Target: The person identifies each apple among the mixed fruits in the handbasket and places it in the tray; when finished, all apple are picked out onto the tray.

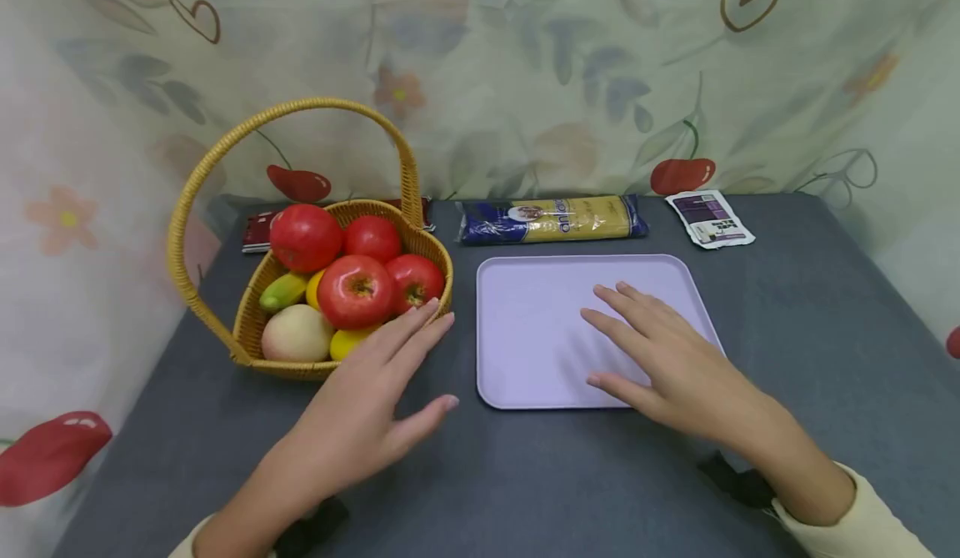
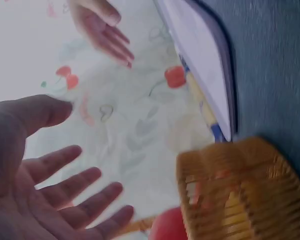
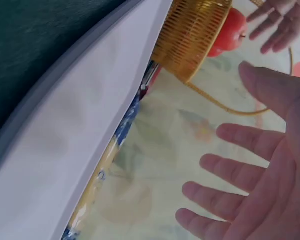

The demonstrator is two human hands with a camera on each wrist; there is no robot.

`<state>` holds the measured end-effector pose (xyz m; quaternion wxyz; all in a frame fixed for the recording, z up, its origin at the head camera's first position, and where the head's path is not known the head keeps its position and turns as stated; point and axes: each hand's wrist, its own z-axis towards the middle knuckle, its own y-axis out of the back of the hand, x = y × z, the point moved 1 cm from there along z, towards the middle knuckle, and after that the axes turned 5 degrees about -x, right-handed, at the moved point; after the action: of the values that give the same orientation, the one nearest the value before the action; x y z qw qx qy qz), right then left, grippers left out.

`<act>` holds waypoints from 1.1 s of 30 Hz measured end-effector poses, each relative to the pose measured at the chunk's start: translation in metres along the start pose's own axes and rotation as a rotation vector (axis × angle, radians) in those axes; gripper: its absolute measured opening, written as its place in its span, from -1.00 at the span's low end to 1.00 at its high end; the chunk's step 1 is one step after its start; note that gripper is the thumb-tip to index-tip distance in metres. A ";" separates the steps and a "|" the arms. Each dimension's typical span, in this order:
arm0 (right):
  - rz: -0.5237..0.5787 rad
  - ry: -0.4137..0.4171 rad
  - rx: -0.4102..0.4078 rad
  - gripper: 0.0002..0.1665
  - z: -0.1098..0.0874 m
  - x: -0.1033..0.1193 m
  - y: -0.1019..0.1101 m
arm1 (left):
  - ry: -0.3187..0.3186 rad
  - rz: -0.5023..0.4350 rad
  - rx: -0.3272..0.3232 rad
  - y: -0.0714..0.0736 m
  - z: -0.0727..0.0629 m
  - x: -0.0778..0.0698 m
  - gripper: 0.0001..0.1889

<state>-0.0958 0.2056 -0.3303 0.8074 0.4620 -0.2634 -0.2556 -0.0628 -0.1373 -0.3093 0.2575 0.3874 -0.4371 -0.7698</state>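
Observation:
My left hand (image 1: 358, 412) hovers at the front right of a wicker basket (image 1: 427, 249), fingers extended, thumb spread, holding nothing. Several red apples (image 1: 357, 291), a pale round peach-like fruit (image 1: 298, 334), a green-yellow vegetable (image 1: 283, 292) and yellow fruit (image 1: 349, 343) fill the basket; the left fingertips overlap its rim in the head view. Over the right part of a lavender tray (image 1: 525, 333) is my right hand (image 1: 675, 366), fingers straight and apart, with nothing in it. Both palms show empty in the wrist views.
Behind the tray lies a blue and gold plastic packet (image 1: 555, 219). A white and purple sachet (image 1: 709, 219) sits to its right, near the back edge. Partly hidden behind the basket is a dark red packet (image 1: 258, 231). A patterned cloth (image 1: 510, 74) hangs behind the grey table (image 1: 510, 483).

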 end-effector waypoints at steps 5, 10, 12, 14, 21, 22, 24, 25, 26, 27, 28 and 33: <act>-0.021 -0.007 -0.035 -0.25 0.009 0.005 -0.003 | -0.035 -0.048 -0.228 0.017 0.001 0.004 -0.38; -0.029 -0.001 -0.071 -0.24 0.020 0.009 -0.005 | -0.098 -0.075 -0.494 0.034 -0.004 0.015 -0.55; -0.023 0.001 -0.088 -0.26 0.024 0.010 -0.006 | -0.121 -0.078 -0.646 0.039 -0.008 0.021 -0.52; -0.013 0.000 -0.104 -0.28 0.028 0.011 -0.008 | -0.122 -0.086 -0.801 0.043 -0.014 0.029 -0.43; 0.020 -0.053 -0.067 -0.31 0.046 0.019 -0.017 | 0.079 -0.243 -1.124 0.048 -0.047 0.070 -0.44; 0.023 -0.059 -0.054 -0.31 0.049 0.021 -0.018 | 0.092 -0.283 -1.158 0.047 -0.050 0.077 -0.44; 0.031 -0.061 -0.036 -0.31 0.057 0.026 -0.021 | 0.085 -0.365 -1.209 0.046 -0.055 0.087 -0.44; 0.037 -0.060 -0.029 -0.31 0.062 0.028 -0.023 | 0.088 -0.390 -1.211 0.046 -0.057 0.091 -0.43; 0.043 -0.055 -0.025 -0.31 0.067 0.031 -0.025 | 0.098 -0.412 -1.203 0.045 -0.058 0.094 -0.42; 0.048 -0.044 -0.030 -0.32 0.072 0.034 -0.028 | 0.108 -0.440 -1.188 0.044 -0.061 0.099 -0.40; 0.056 -0.032 -0.036 -0.33 0.077 0.036 -0.031 | 0.117 -0.466 -1.171 0.043 -0.063 0.103 -0.38; 0.105 0.034 -0.062 -0.37 0.103 0.052 -0.048 | 0.159 -0.529 -1.125 0.034 -0.069 0.119 -0.35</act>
<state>-0.1336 0.0872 -0.3182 0.8380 0.4264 -0.2654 -0.2132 -0.0711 -0.2741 -0.3454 0.2544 0.3436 0.1662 -0.8886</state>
